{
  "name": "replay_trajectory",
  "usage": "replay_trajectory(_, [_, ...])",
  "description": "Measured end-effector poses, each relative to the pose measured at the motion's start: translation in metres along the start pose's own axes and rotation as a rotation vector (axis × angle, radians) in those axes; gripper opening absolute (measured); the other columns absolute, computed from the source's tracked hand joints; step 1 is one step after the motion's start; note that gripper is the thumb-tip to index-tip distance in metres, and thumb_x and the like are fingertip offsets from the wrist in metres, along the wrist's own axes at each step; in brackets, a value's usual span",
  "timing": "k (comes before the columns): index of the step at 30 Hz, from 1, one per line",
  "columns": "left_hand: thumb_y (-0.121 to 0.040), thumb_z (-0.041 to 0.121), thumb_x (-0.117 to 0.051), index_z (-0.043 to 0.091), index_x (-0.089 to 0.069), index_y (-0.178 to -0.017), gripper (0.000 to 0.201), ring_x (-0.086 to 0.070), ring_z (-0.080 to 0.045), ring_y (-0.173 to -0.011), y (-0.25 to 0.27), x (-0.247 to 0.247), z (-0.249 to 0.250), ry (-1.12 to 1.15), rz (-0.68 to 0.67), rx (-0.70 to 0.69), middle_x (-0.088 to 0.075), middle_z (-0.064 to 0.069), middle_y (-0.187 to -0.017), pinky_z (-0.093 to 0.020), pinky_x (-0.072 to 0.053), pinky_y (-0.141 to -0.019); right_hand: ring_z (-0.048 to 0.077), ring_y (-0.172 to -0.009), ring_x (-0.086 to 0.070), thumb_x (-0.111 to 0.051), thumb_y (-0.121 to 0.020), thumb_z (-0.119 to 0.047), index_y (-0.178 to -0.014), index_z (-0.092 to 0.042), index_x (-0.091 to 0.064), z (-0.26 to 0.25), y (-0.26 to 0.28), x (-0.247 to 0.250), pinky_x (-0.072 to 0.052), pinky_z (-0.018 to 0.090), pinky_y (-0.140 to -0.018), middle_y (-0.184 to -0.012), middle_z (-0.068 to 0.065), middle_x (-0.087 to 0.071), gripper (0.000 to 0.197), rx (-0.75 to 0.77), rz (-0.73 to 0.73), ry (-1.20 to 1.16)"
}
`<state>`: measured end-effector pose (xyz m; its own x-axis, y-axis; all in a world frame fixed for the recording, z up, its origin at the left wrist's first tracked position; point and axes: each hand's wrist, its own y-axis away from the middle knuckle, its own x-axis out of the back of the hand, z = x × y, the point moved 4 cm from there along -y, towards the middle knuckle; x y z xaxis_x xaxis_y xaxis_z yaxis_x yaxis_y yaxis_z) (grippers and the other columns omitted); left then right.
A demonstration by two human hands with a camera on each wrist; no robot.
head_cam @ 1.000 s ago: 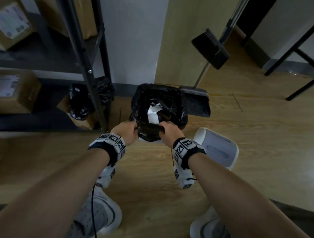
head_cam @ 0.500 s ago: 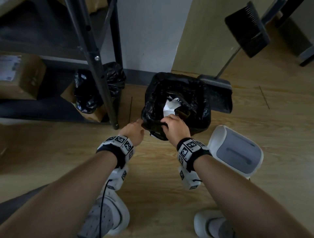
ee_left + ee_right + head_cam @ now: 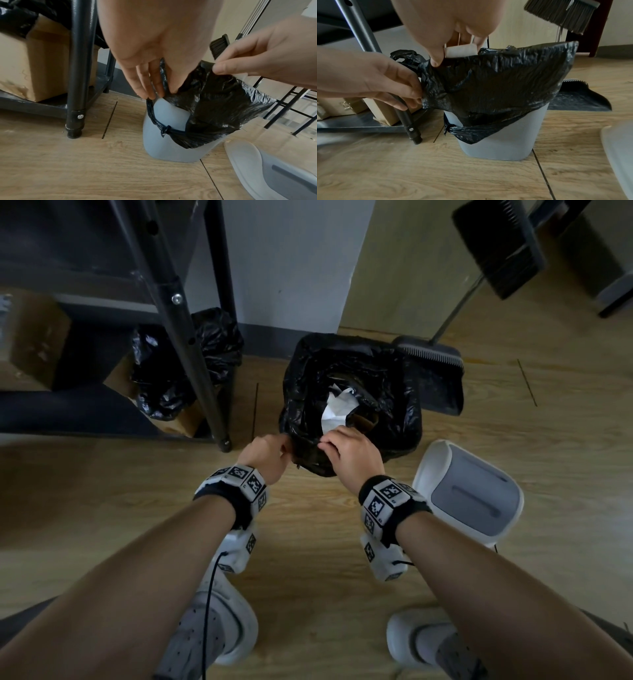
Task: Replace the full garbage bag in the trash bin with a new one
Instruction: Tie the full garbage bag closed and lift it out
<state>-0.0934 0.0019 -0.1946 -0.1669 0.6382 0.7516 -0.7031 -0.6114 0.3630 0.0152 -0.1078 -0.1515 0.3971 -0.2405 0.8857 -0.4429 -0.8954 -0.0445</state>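
A full black garbage bag (image 3: 387, 392) lines a pale grey trash bin (image 3: 496, 146) on the wood floor, with white paper (image 3: 337, 405) showing in its mouth. My left hand (image 3: 284, 448) grips the bag's near-left edge, its fingers (image 3: 150, 83) curled round the gathered plastic strip. My right hand (image 3: 329, 445) pinches the near rim between thumb (image 3: 436, 59) and fingers. The near side of the bag (image 3: 496, 83) is lifted off the bin's rim. A knotted band of the bag (image 3: 164, 130) still wraps the bin lower down.
The bin's white-and-grey lid (image 3: 469, 494) lies on the floor to the right. A dustpan (image 3: 438, 381) and broom (image 3: 496, 244) stand behind the bin. A black shelf leg (image 3: 191, 337) is close on the left, with another black bag (image 3: 185, 361) and cardboard boxes (image 3: 30, 337) on the shelf.
The head view has tilted down and come closer. Both hands stay at the bag's near rim; the left has pulled its edge slightly left and the right has shifted over the mouth.
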Motion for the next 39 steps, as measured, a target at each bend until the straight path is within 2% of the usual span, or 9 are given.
replay_trajectory(5, [-0.089,0.020,-0.052,0.011,-0.052,-0.114,0.027,-0.062,-0.031,-0.103,0.005,-0.001,-0.002,0.002,-0.032,0.061,-0.065,-0.012,-0.113,-0.041,-0.053,-0.084,0.026,-0.087,-0.060,-0.059,-0.089,-0.021,-0.091,-0.006,-0.068,0.000,0.015,0.003,-0.050,0.040,-0.078,-0.091,0.007,-0.066,0.017,-0.010,-0.028,0.006])
replay_trajectory(9, [-0.084,0.028,-0.063,0.015,-0.042,-0.128,0.050,-0.061,-0.028,-0.107,0.007,-0.011,-0.002,0.049,-0.068,0.095,-0.062,-0.009,-0.120,-0.041,-0.051,-0.089,0.021,-0.099,-0.057,-0.063,-0.086,-0.033,-0.104,-0.010,-0.065,0.003,0.019,0.006,-0.043,0.033,-0.090,-0.104,0.004,-0.065,0.029,-0.030,-0.090,0.041])
replay_trajectory(12, [-0.079,0.031,-0.070,0.015,-0.037,-0.133,0.065,-0.060,-0.028,-0.111,0.002,-0.021,-0.001,0.097,-0.085,0.088,-0.060,-0.009,-0.127,-0.041,-0.050,-0.093,0.020,-0.105,-0.056,-0.065,-0.084,-0.034,-0.110,-0.012,-0.062,0.008,0.019,0.003,-0.042,0.034,-0.094,-0.109,0.003,-0.063,0.034,-0.020,-0.097,0.064])
replay_trajectory(15, [-0.082,0.028,-0.067,0.015,-0.046,-0.127,0.051,-0.062,-0.027,-0.108,-0.005,-0.025,-0.001,0.116,-0.053,0.102,-0.064,-0.008,-0.122,-0.038,-0.052,-0.091,0.021,-0.106,-0.056,-0.067,-0.082,-0.030,-0.110,-0.011,-0.063,0.013,0.018,0.000,-0.042,0.036,-0.095,-0.108,0.004,-0.062,0.034,-0.029,-0.110,0.066])
replay_trajectory(18, [-0.092,0.015,-0.048,0.008,-0.056,-0.115,0.025,-0.062,-0.031,-0.101,-0.008,-0.021,0.001,0.013,-0.005,0.104,-0.066,-0.013,-0.113,-0.037,-0.051,-0.081,0.021,-0.107,-0.056,-0.067,-0.082,-0.031,-0.111,-0.011,-0.061,0.016,0.017,-0.002,-0.041,0.034,-0.096,-0.110,0.003,-0.062,0.036,-0.047,-0.115,0.076])
replay_trajectory(23, [-0.093,0.018,-0.043,0.003,-0.058,-0.097,0.021,-0.055,-0.030,-0.077,0.002,-0.011,0.005,0.065,0.058,0.055,-0.061,-0.011,-0.087,-0.035,-0.043,-0.066,0.020,-0.109,-0.054,-0.070,-0.079,-0.033,-0.113,-0.011,-0.059,0.013,0.019,0.003,-0.036,0.032,-0.096,-0.112,0.003,-0.061,0.042,-0.059,-0.100,0.073])
replay_trajectory(29, [-0.090,0.015,-0.049,0.010,-0.053,-0.090,0.006,-0.054,-0.024,-0.073,0.023,0.013,0.006,0.175,0.159,-0.002,-0.059,-0.005,-0.079,-0.029,-0.037,-0.062,0.019,-0.115,-0.050,-0.070,-0.079,-0.033,-0.119,-0.014,-0.056,0.005,0.026,0.013,-0.034,0.030,-0.098,-0.120,0.002,-0.056,0.047,-0.074,-0.094,0.089])
replay_trajectory(33, [-0.090,0.018,-0.051,0.010,-0.058,-0.093,0.012,-0.060,-0.026,-0.072,0.032,0.032,0.017,0.183,0.252,-0.107,-0.067,-0.008,-0.082,-0.032,-0.043,-0.061,0.022,-0.114,-0.051,-0.069,-0.079,-0.031,-0.118,-0.013,-0.057,-0.006,0.027,0.018,-0.037,0.033,-0.096,-0.120,0.004,-0.057,0.045,-0.067,-0.071,0.062])
replay_trajectory(39, [-0.091,0.024,-0.054,0.015,-0.055,-0.087,0.010,-0.061,-0.025,-0.067,0.032,0.050,0.037,0.215,0.302,-0.226,-0.060,-0.001,-0.069,-0.036,-0.049,-0.064,0.029,-0.108,-0.054,-0.056,-0.089,-0.028,-0.112,-0.008,-0.061,-0.021,0.009,0.019,-0.043,0.039,-0.092,-0.114,0.009,-0.058,0.031,-0.088,-0.084,0.065])
